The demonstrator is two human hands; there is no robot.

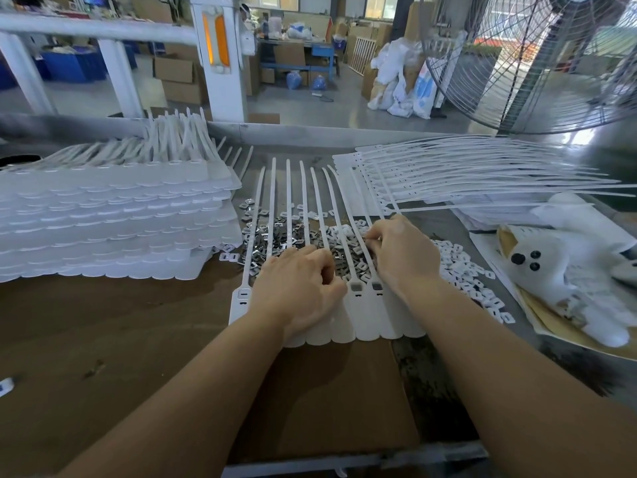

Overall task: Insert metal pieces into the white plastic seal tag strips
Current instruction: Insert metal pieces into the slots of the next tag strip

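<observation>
A joined row of white seal tag strips (372, 315) lies flat in front of me, tails pointing away over a heap of small metal pieces (275, 236). Two tag heads (356, 288) beside my left hand show metal inserts in their sockets. My left hand (300, 288) rests on the tag heads with fingers curled; what its fingertips pinch is hidden. My right hand (396, 253) reaches into the heap, its fingertips curled among the metal pieces and small white plastic caps (462, 270).
A tall stack of tag sheets (113, 215) stands at the left. More strips (465, 174) fan out at the back right. A white plush toy (565, 267) lies on papers at the right. A large fan (537, 60) stands beyond the brown cardboard-covered table (103, 339).
</observation>
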